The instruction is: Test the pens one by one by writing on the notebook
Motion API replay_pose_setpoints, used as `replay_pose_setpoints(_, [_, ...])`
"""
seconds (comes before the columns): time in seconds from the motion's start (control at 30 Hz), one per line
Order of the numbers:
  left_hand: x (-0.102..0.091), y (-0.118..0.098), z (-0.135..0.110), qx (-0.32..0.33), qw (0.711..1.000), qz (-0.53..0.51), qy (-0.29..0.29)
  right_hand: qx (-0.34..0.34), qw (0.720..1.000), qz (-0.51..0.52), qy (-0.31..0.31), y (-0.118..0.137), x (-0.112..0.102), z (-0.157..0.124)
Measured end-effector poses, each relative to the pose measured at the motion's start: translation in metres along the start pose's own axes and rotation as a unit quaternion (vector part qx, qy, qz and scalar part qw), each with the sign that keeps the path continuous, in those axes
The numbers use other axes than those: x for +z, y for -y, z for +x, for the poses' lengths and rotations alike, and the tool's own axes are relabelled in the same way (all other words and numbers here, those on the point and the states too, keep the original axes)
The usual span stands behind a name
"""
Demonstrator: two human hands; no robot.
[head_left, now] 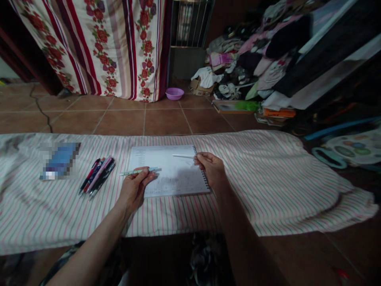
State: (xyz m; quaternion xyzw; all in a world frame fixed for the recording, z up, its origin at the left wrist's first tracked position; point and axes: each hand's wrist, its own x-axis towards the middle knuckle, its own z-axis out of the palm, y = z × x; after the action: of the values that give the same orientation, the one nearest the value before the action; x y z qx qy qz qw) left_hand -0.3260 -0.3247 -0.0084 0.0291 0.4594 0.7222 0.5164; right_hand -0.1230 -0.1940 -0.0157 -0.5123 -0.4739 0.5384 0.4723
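A spiral notebook (pixel 175 184) lies open on the striped cloth, its wire binding toward the right. Over its left part, my left hand (pixel 137 186) pinches a pale green pen (pixel 127 172) lying nearly level. My right hand (pixel 210 165), at the binding side, grips the end of a slim white stick (pixel 181 155) between thumb and fingers; its exact kind is unclear. Something small and see-through shows just below those fingertips, too faint to name. Left of the notebook rests a bunch of several pens (pixel 97 176).
A pixelated blue object (pixel 61 159) lies at the cloth's left. The striped cloth (pixel 268 178) covers the long surface. Beyond, on the tiled floor (pixel 125 117), stand a purple basin (pixel 174 93) and a heap of clothes (pixel 244 59). A flowered curtain (pixel 119 47) hangs behind.
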Motion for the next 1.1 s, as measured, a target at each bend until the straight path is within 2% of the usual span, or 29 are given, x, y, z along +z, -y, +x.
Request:
replay_pose_setpoints(0.2, [-0.001, 0.002, 0.001, 0.006, 1.0, 0.004, 0.004, -0.039, 0.996, -0.071, -0.037, -0.012, 0.0, 0.007])
replay_pose_setpoints(0.37, [0.001, 0.002, 0.0, 0.007, 1.0, 0.001, 0.014, -0.07, 0.986, -0.143, -0.043, -0.014, 0.001, 0.007])
replay_pose_setpoints(0.43, [0.001, 0.002, 0.001, 0.006, 1.0, 0.0, 0.011, -0.11, 0.969, -0.215, -0.047, -0.014, 0.001, 0.005])
replay_pose_setpoints(0.57, [0.001, 0.0, 0.001, 0.009, 1.0, -0.002, 0.003, -0.19, 0.906, -0.372, -0.064, -0.018, -0.001, 0.003])
replay_pose_setpoints(0.7, [0.0, 0.001, 0.001, 0.007, 1.0, -0.001, 0.002, -0.24, 0.862, -0.443, -0.053, -0.024, -0.002, 0.004])
replay_pose_setpoints(0.9, [0.0, 0.001, 0.001, 0.006, 1.0, 0.0, 0.003, -0.274, 0.83, -0.485, -0.042, -0.029, -0.002, 0.005])
replay_pose_setpoints(1.1, [0.001, 0.002, 0.001, 0.001, 1.0, 0.001, 0.01, -0.276, 0.818, -0.504, -0.038, -0.03, -0.002, 0.005])
